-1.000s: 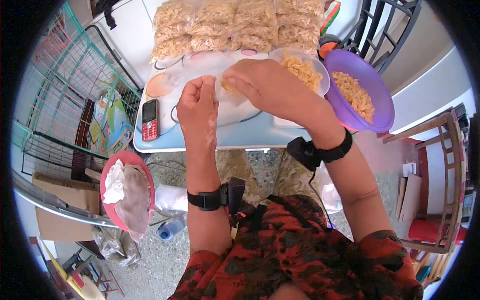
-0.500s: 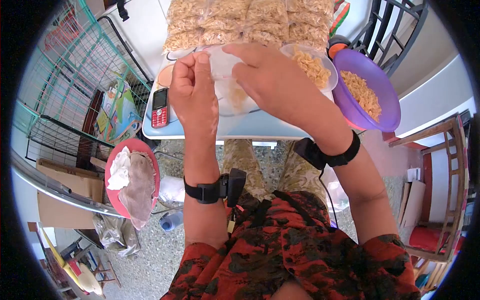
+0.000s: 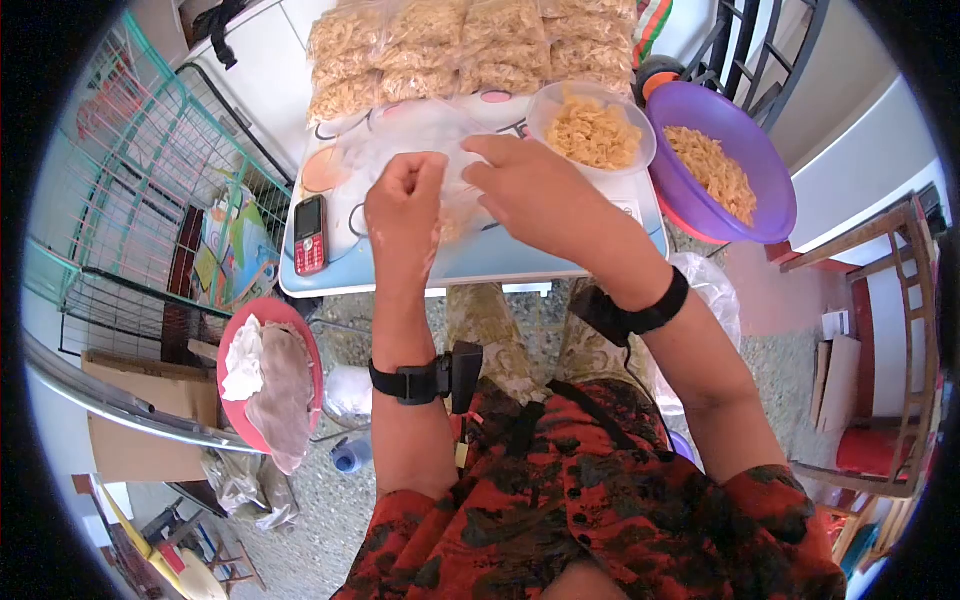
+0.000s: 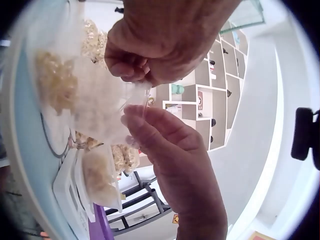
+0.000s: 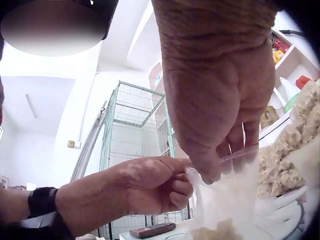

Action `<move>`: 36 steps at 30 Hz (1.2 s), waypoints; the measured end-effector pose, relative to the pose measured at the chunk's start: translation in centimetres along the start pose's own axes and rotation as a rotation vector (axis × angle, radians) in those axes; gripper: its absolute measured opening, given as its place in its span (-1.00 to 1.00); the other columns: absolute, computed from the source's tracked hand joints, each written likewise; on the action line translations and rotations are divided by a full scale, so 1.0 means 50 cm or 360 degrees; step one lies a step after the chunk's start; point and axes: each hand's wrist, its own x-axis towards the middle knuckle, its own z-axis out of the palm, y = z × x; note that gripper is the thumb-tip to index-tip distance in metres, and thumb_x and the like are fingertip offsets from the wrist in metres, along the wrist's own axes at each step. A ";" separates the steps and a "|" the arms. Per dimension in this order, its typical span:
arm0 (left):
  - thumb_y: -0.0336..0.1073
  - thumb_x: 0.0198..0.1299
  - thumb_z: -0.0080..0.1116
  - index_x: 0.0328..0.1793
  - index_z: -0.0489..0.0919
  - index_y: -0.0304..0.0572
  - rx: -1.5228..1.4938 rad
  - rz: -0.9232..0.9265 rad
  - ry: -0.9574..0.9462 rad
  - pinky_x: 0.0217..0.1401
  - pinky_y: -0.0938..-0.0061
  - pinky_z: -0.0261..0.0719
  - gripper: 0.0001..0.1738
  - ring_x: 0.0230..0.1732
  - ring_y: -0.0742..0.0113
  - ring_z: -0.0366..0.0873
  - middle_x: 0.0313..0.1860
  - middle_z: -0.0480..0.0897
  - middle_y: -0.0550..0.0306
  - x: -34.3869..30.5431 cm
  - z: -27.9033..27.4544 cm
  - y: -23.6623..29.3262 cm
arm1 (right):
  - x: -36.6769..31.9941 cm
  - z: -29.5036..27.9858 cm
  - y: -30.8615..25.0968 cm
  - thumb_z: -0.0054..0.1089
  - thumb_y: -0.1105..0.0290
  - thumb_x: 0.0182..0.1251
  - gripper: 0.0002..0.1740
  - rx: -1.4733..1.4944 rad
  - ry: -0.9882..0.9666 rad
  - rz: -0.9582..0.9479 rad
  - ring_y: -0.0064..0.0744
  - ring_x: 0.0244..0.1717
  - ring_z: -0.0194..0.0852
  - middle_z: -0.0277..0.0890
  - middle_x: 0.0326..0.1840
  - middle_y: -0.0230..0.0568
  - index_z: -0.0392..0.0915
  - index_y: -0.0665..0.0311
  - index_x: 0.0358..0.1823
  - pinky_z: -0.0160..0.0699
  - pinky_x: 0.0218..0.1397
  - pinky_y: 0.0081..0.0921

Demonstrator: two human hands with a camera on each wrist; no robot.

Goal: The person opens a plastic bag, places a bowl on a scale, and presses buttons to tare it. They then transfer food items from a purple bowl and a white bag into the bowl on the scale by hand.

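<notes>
A clear plastic bag (image 4: 102,102) hangs over the table, with a small amount of pale yellow, flaky dried food (image 4: 56,82) at its bottom. My left hand (image 3: 405,210) pinches one top corner of the bag between thumb and curled fingers. On the opposite side, my right hand (image 3: 550,200) holds the bag's top edge, thumb in front and fingers behind, as the right wrist view shows. Both hands are close together above the near half of the table. In the head view, the thin bag is faint and partly hidden by the hands.
Filled bags (image 3: 465,50) are stacked along the table's back. A clear bowl (image 3: 540,105) of the yellow pieces stands right, beside a purple basin (image 3: 778,200) holding more. A red phone (image 3: 311,238) lies at the table's left edge. A wire cage (image 3: 130,200) stands left.
My right hand has moved from close beside the left to farther along the bag's top edge. The bag, raised and spread between the hands half a second ago, now hangs below them.
</notes>
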 end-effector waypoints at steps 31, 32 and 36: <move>-0.31 0.48 0.07 -0.11 0.48 -0.23 -0.0301 0.0005 0.0020 -0.49 0.69 0.28 -0.86 -0.51 0.67 0.31 -0.47 0.46 0.34 -0.001 0.126 -0.176 | -0.062 -0.126 0.290 0.24 0.28 0.35 -0.62 0.0087 0.0000 0.0638 -0.19 -0.13 0.64 0.68 -0.08 -0.07 0.60 0.29 0.12 0.58 -0.04 -0.32; -0.31 0.48 0.07 -0.11 0.48 -0.23 -0.0307 0.0001 0.0016 -0.48 0.69 0.29 -0.86 -0.50 0.67 0.31 -0.46 0.46 0.34 0.000 0.125 -0.177 | -0.053 -0.112 0.308 0.24 0.27 0.34 -0.61 0.0066 -0.0043 0.0587 -0.14 -0.09 0.64 0.68 -0.05 -0.04 0.60 0.28 0.14 0.59 0.00 -0.29; -0.30 0.48 0.08 -0.10 0.49 -0.24 -0.0301 0.0037 0.0005 -0.43 0.69 0.33 -0.85 -0.46 0.66 0.35 -0.44 0.48 0.34 0.004 0.124 -0.190 | -0.025 -0.074 0.349 0.25 0.22 0.31 -0.55 -0.0041 -0.0256 0.0413 0.04 0.07 0.61 0.65 0.06 0.06 0.59 0.25 0.18 0.55 0.15 -0.17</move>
